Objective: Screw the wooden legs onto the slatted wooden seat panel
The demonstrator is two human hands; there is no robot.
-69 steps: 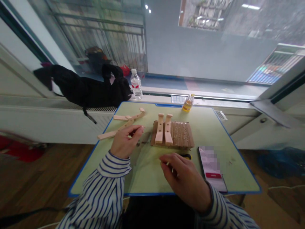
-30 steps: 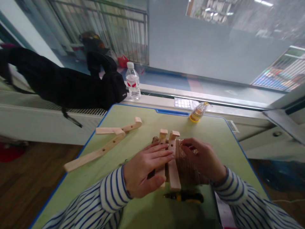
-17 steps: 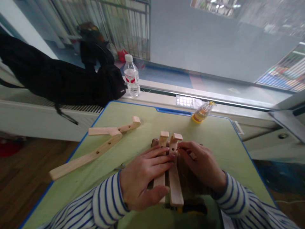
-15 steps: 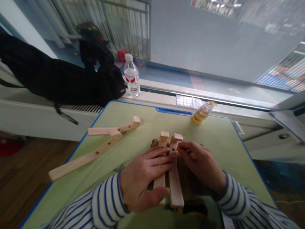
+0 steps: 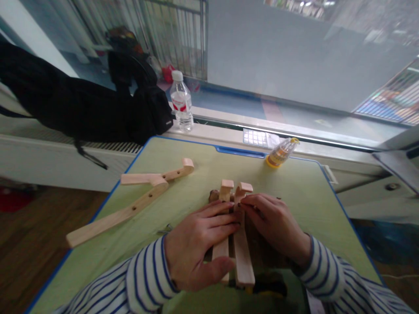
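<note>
Pale green, the blue-edged tabletop (image 5: 310, 192) is bordered at the far side by a white window ledge (image 5: 225, 137), on which a black bag (image 5: 98, 109) is laid at the left. A brown block (image 5: 262, 250), largely hidden and in shadow, is seen beneath the right hand (image 5: 275, 224). The left hand (image 5: 198, 244) is held flat with fingers extended; the right hand is narrowed, thumb and index fingertip brought close together, and whether anything is pinched between them cannot be told. A clear water bottle (image 5: 181, 104) is stood upright beside the bag. The left hooked piece (image 5: 221, 250) and the right hooked piece (image 5: 242, 257), both wooden, are placed side by side and crossed by the left fingers; the upper part of the latter is met by the right fingertips. At the left, two loose wooden hooked pieces (image 5: 118, 220) are seen. A small yellow-capped bottle (image 5: 281, 153) is placed near the far edge.
</note>
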